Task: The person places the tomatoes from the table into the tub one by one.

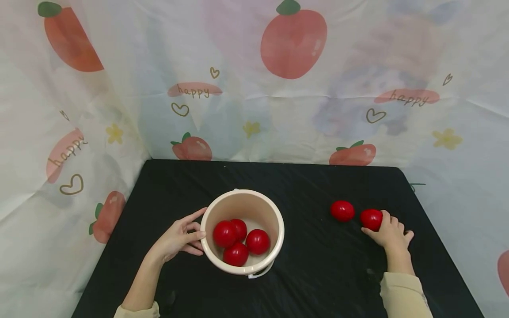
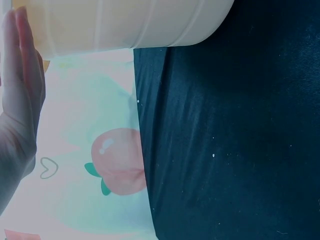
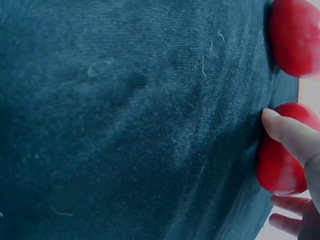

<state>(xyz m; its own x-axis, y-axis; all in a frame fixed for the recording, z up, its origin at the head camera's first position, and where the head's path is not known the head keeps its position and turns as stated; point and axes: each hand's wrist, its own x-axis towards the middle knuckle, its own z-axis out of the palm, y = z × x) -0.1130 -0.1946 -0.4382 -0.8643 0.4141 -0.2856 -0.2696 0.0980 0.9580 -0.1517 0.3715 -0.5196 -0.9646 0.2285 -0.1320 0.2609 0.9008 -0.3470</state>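
Note:
A cream bucket (image 1: 277, 234) stands on the black table, with several shiny red balls (image 1: 258, 242) inside. At its left side, my left hand (image 1: 175, 238) touches the rim and outer wall, its fingers long and spread. In the left wrist view, straight fingers (image 2: 22, 65) lie against the bucket wall (image 2: 125, 25). Far to the right, my right hand (image 1: 391, 236) holds a red ball (image 1: 370, 219) between thumb and fingers. The right wrist view shows the thumb across that ball (image 3: 280, 167); part of the hand is cut off there. Another red ball (image 1: 342, 211) lies just left of it.
A black cloth (image 1: 310, 265) covers the table. Behind it and at the sides hangs a pale curtain (image 1: 254, 106) printed with fruit, hearts and words. The bucket's white handle (image 1: 262, 270) hangs down at its front.

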